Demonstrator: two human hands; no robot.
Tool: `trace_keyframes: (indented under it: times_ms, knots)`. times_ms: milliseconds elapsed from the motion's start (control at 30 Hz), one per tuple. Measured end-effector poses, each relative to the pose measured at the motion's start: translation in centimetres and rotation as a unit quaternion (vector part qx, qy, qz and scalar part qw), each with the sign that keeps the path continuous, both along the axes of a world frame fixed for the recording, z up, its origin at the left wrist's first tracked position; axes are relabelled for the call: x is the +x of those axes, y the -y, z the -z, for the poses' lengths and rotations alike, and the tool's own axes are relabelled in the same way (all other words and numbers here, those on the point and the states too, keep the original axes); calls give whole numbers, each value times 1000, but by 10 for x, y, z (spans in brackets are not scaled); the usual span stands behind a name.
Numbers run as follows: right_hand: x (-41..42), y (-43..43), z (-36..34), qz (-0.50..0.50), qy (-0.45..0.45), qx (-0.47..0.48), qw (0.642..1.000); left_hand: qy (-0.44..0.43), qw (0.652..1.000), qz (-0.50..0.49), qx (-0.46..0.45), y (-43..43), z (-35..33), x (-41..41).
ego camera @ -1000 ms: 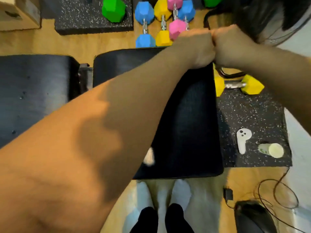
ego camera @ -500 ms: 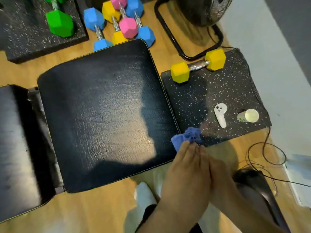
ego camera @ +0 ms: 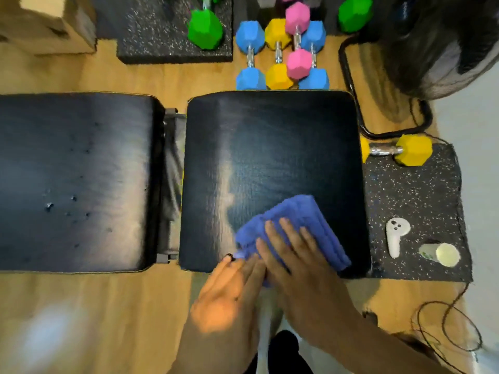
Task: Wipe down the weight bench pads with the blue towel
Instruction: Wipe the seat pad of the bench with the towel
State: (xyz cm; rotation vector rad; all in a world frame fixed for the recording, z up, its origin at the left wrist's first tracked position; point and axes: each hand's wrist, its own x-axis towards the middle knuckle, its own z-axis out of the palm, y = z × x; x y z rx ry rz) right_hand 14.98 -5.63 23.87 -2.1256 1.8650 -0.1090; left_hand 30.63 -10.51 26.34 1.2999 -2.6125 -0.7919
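Right hand (ego camera: 302, 268): fingers (ego camera: 286, 233) spread flat, pressing the folded blue towel (ego camera: 305, 225) onto the near edge of the bench (ego camera: 270, 147) seat pad; no pinch or grip. Left hand (ego camera: 229, 290): fingers extended, close together, tips touching the towel's left edge. The towel is ribbed terry; the pad is black, grained vinyl with rounded corners. A second pad (ego camera: 75, 179) lies well left of the fingers.

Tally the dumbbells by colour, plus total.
Blue dumbbells: 2
Yellow dumbbells: 2
Green dumbbells: 2
Pink dumbbells: 1
Total: 7
A pink scrap at the top edge is too cut off to count.
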Motion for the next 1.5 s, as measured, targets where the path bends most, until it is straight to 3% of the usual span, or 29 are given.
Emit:
trace_keyframes:
  times_ms: [67, 167, 233, 367, 433, 567, 633, 767, 833, 900, 967, 1033, 1100, 1200, 1400, 1500]
  knots:
    - [2, 33, 2, -103, -3, 6, 995, -23, 999, -34, -25, -5, -3, 26]
    - [5, 102, 11, -182, -62, -20, 981, -1, 995, -93, 31, 20, 7, 43]
    - [16, 155, 14, -192, -96, -15, 976, 19, 993, -116, 22, 40, 17, 37]
    - [56, 222, 10, -122, -127, 38, 984, 16, 978, -208, 28, 85, 22, 32]
    - [73, 211, 10, -91, -137, 38, 986, 12, 976, -217, 27, 76, 23, 37]
    - [97, 116, 3, -153, -92, 3, 984, -47, 978, -190, 76, -15, 15, 56]
    - [104, 74, 5, -213, -69, 10, 975, -68, 964, -232, 105, -56, 16, 72]
    - [67, 43, 15, -301, -24, -43, 952, -90, 922, -373, 56, -71, 19, 86]
    - [29, 38, 12, -308, -6, -35, 951, -111, 932, -343, 27, -49, 15, 70]
    - [-10, 30, 4, -266, -24, -32, 963, -105, 971, -213, 0, -25, 15, 41]
    - [-36, 16, -7, -183, -27, -13, 983, -44, 996, -71, -31, -11, 22, 11]
    - [-45, 8, -14, -120, -19, 10, 993, 14, 998, -3, -53, -7, 28, -7]
    - [-37, 6, -11, -122, -42, 12, 992, 28, 998, 1, -62, -8, 31, -8]
    - [-13, 17, 2, -176, -71, -17, 982, -35, 994, -60, -82, -6, 28, 15]
    - [68, 61, 24, -211, -37, -103, 971, -64, 976, -205, -34, 24, 26, 75]
    - [76, 64, 25, -183, -29, -104, 977, -46, 982, -182, -4, 30, 23, 75]
